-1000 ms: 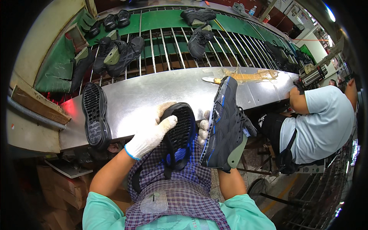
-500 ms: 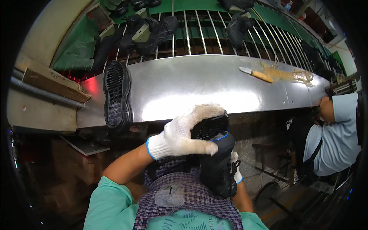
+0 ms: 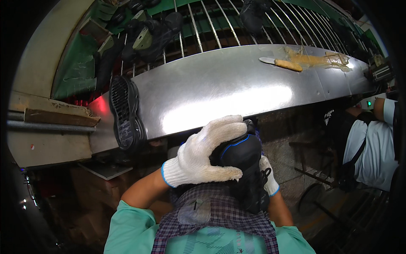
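A black shoe upper (image 3: 242, 157) with a blue line round its toe lies over my lap, toe pointing away from me. My left hand (image 3: 211, 148), in a white knit glove, curls round a black shoe sole (image 3: 250, 128) at the toe; fingers are on the far side and the thumb is near the upper. The toe covers most of that sole. At the shoe's right side, my gloved right hand (image 3: 270, 177) grips it beside the laces, with most fingers hidden behind it. Another black sole (image 3: 123, 112) lies at the metal bench's left end, cavity up.
The metal bench (image 3: 186, 91) spans ahead of me, bearing a wooden-handled knife (image 3: 287, 65) beside yellowish dried glue (image 3: 317, 60). Behind it, several black shoes (image 3: 154, 38) rest on a rack of metal bars (image 3: 214, 25). A co-worker (image 3: 368, 144) sits at the right.
The sole in my left hand now meets the shoe's toe, and its ridged inside has gone from sight. The view has turned slightly; the other sole stays on the bench.
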The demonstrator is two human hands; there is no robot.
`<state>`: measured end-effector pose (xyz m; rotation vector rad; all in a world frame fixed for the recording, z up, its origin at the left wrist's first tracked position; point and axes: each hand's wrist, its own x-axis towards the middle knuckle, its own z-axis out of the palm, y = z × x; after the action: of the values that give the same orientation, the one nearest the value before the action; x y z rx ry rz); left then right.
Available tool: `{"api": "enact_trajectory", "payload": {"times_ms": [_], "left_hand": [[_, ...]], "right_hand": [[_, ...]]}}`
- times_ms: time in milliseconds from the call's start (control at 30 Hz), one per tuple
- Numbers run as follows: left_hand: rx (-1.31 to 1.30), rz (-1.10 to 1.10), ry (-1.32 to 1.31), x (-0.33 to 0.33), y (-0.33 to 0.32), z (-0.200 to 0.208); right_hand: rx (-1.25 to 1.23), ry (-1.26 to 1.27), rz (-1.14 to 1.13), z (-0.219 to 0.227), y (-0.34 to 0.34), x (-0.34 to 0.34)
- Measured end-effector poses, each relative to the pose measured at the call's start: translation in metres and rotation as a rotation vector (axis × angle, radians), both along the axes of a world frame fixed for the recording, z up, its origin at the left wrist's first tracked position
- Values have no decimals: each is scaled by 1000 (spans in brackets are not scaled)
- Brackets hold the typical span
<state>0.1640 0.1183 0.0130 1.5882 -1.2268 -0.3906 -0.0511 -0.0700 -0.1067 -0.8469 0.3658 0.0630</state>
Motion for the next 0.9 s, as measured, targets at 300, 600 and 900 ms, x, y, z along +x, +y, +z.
{"api": "enact_trajectory", "payload": {"times_ms": [300, 600, 900], "left_hand": [[14, 39, 60, 8, -12, -2], [118, 112, 259, 16, -19, -3], [93, 220, 314, 30, -41, -10]], "right_hand": [[81, 43, -22, -26, -5, -10], [252, 83, -24, -30, 2, -11], [230, 11, 61, -19, 8, 0]]}}
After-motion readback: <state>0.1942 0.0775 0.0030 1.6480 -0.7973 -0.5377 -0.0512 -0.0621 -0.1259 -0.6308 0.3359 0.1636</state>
